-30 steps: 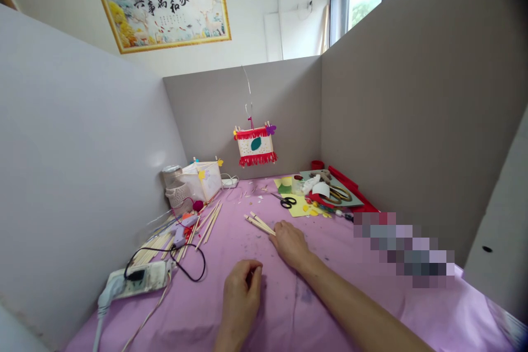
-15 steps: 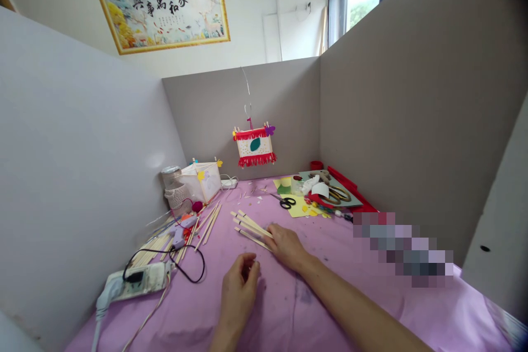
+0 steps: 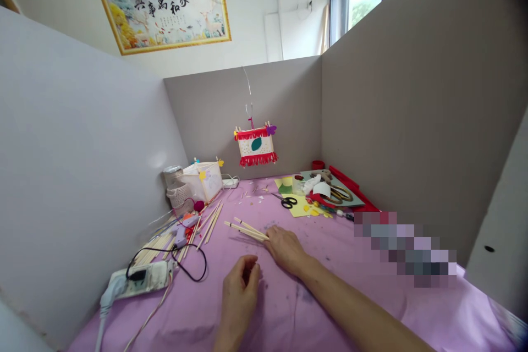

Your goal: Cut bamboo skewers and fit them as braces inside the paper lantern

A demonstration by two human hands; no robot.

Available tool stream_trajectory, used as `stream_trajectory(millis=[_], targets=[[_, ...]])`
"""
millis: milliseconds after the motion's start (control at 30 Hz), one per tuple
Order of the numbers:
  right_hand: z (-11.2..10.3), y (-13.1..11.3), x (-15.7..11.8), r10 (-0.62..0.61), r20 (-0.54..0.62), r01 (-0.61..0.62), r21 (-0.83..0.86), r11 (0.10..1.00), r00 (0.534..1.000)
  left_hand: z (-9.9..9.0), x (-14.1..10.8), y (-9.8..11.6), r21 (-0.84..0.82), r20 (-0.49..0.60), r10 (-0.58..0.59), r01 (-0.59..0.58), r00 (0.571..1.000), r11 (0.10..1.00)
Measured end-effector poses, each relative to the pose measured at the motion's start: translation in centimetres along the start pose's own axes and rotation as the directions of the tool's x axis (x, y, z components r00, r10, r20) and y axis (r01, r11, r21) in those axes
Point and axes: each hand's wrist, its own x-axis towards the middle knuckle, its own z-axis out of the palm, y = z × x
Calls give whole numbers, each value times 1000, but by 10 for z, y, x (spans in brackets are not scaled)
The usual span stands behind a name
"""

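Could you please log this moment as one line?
right hand: holding pale sticks | left hand: half-curled, nothing visible inside | fringed ornament: hanging

Scissors (image 3: pixel 289 202) right of sticks (image 3: pixel 213 223) | power strip (image 3: pixel 142 279) before sticks | lantern (image 3: pixel 256 146) hanging behind | all above or on cloth (image 3: pixel 289 319)

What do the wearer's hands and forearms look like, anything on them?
Left hand and right hand are both bare: no gloves, and no rings, watch or bracelet visible. No sleeve shows on the right forearm or at the left wrist.
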Motion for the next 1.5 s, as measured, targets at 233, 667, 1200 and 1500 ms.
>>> stream_trajectory(millis=[233, 667, 1200, 1500], targets=[[5, 0, 3, 32, 17, -31, -22, 999, 999, 0, -1, -2, -28, -10, -10, 10, 1000, 1000], [6, 8, 11, 14, -16, -12, 111, 994, 1000, 0, 3, 1, -43, 5, -10, 11, 1000, 999], [-1, 11, 7, -96, -237, 243, 733, 635, 967, 16, 93, 59, -243, 136, 112, -77, 984, 967], [2, 13, 11, -54, -91, 101, 665, 740, 994, 6, 73, 54, 26, 15, 170, -170, 985, 985]])
